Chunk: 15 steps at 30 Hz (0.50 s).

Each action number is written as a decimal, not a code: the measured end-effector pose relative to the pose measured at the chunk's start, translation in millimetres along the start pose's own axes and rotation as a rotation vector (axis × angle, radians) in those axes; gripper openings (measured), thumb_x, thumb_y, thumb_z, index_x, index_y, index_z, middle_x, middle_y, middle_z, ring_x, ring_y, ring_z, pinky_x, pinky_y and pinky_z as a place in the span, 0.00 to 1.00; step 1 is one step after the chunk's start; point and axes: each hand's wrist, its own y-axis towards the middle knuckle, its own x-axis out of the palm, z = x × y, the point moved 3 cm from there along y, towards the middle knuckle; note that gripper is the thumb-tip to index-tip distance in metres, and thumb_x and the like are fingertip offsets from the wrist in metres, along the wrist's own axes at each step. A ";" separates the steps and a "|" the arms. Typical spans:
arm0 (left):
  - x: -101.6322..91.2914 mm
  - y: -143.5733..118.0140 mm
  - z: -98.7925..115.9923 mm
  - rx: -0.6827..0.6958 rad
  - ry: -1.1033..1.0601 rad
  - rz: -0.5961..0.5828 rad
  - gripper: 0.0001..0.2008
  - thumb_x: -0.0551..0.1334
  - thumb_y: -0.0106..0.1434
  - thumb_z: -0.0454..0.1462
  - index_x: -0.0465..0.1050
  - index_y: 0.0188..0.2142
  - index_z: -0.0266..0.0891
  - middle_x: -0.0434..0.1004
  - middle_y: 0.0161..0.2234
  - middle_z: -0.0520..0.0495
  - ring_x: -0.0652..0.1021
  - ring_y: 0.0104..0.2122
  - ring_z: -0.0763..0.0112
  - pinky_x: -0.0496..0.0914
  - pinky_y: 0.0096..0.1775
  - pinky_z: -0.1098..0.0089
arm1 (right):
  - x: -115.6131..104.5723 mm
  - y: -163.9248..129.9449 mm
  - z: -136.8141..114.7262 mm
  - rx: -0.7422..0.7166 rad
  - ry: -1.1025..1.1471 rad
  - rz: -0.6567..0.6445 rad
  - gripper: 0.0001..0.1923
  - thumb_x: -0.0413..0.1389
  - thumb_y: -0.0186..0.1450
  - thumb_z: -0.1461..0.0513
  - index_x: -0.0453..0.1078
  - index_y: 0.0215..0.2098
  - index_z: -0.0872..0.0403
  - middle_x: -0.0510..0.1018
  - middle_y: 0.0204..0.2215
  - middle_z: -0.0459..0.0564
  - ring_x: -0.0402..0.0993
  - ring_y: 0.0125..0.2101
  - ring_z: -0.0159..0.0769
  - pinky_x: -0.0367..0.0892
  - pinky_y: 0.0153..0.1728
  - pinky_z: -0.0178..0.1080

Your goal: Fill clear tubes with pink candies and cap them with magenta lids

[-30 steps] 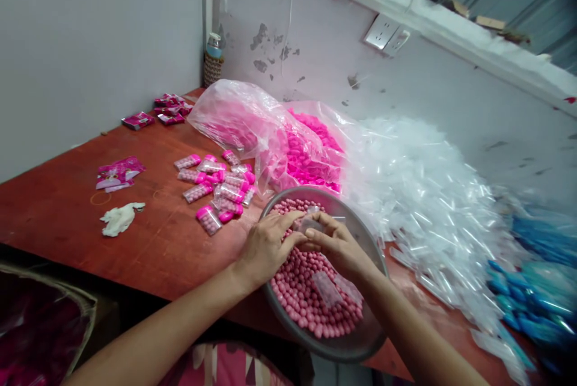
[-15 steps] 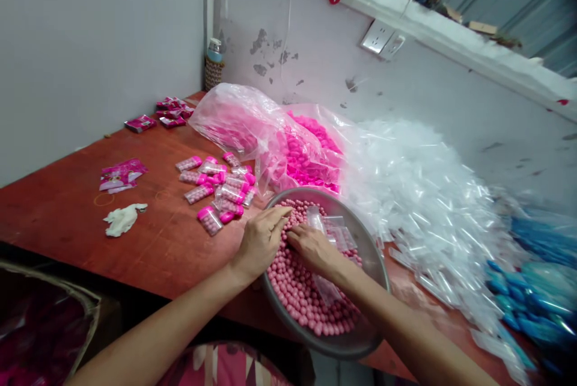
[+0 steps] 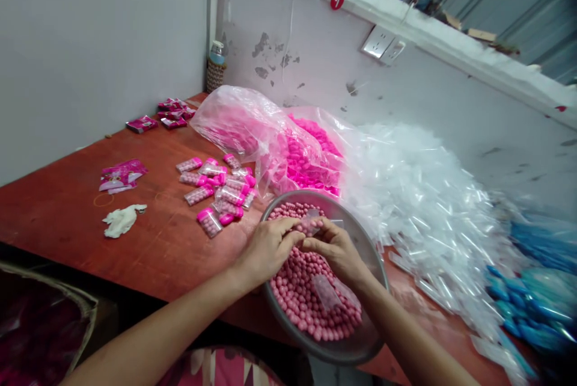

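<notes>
Pink candies (image 3: 311, 296) are filling a round metal bowl (image 3: 369, 338), which is sitting at the near edge of the red-brown table (image 3: 148, 242). Above the far half of the bowl, the left hand (image 3: 267, 248) and the right hand (image 3: 336, 248) are meeting, fingers curled inward, and together they are pinching a small clear tube (image 3: 311, 223) that is already showing pink inside. Both hands are closing on it from opposite sides, the left from the bowl's left rim, the right from its middle. Another clear tube (image 3: 327, 291) is lying on the candies nearer the person, just below the right wrist.

Left of the bowl, a cluster of filled tubes with pink caps (image 3: 216, 190) is lying on the table. Farther left of that, a crumpled white cloth (image 3: 121, 219) and a pink packet (image 3: 119, 174) are resting apart from each other. Behind the bowl, a clear bag of bright pink caps (image 3: 288, 151) is slumping against the wall, and to the bowl's right a big heap of empty clear tubes (image 3: 428, 193) is spreading out. Beyond that heap, blue pieces in plastic (image 3: 536, 290) are showing, too blurred to tell more.
</notes>
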 end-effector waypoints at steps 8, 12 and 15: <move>1.1 8.8 -7.8 -0.042 -0.229 -0.106 0.11 0.56 0.61 0.32 0.75 0.40 0.38 0.78 0.38 0.48 0.76 0.38 0.68 0.68 0.42 0.71 | -26.9 -6.4 -13.8 -0.263 -0.457 -0.037 0.14 0.56 0.61 0.61 0.66 0.46 0.49 0.74 0.34 0.48 0.72 0.34 0.34 0.68 0.36 0.37; 4.1 12.3 -10.3 -0.073 -0.291 -0.138 0.10 0.56 0.60 0.32 0.75 0.38 0.36 0.78 0.35 0.48 0.76 0.36 0.68 0.68 0.40 0.71 | -31.1 -6.4 -20.8 -0.341 -0.589 -0.032 0.09 0.55 0.62 0.60 0.70 0.41 0.51 0.76 0.29 0.48 0.74 0.30 0.35 0.69 0.32 0.37; 4.0 12.1 -9.7 -0.090 -0.307 -0.159 0.10 0.56 0.60 0.33 0.75 0.37 0.35 0.77 0.34 0.48 0.75 0.34 0.69 0.68 0.38 0.72 | -24.6 -6.9 -27.8 -0.446 -0.699 -0.049 0.08 0.55 0.61 0.61 0.73 0.39 0.50 0.78 0.29 0.48 0.74 0.30 0.35 0.68 0.32 0.36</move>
